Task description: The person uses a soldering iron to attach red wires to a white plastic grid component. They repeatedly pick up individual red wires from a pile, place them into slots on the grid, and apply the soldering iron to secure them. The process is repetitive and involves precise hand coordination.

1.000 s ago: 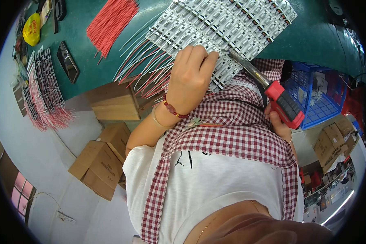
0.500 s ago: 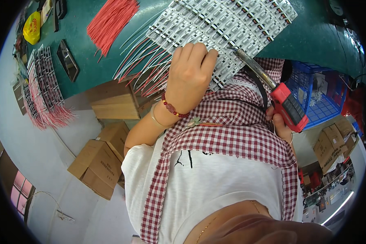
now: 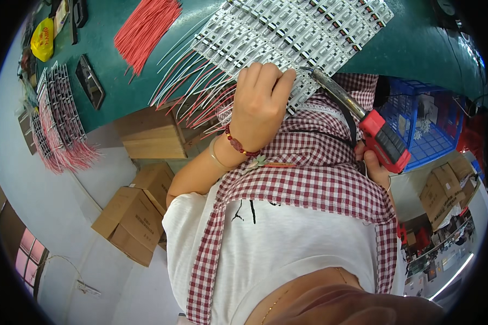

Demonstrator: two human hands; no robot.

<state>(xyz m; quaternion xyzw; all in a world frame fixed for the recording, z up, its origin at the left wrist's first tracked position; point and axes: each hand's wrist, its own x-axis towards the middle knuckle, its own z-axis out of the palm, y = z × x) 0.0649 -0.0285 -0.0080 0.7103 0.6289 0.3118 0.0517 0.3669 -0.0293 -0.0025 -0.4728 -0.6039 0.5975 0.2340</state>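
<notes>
My left hand [image 3: 262,104], with a beaded bracelet at the wrist, rests over the lower part of a panel of silvery circuit boards [image 3: 276,38]. Its fingers are curled down and closed; their tips and anything between them are hidden. Red and white wires [image 3: 192,89] fan out from the panel's left edge, beside that hand. In my right hand [image 3: 375,167] is a soldering iron [image 3: 382,138] with a red and black handle. The metal shaft slants up and left, its tip at the boards just right of my left fingers.
A bundle of red wires [image 3: 146,32] lies on the green table [image 3: 195,24]. Further left are a phone [image 3: 90,81], wired board strips [image 3: 59,114] and a yellow bag [image 3: 42,39]. A blue basket [image 3: 434,135] stands at the right; cardboard boxes [image 3: 130,222] sit below left.
My left hand has shifted slightly right and down along the panel. The panel has slid a little left. The soldering iron has dipped slightly, its tip staying near my left fingers.
</notes>
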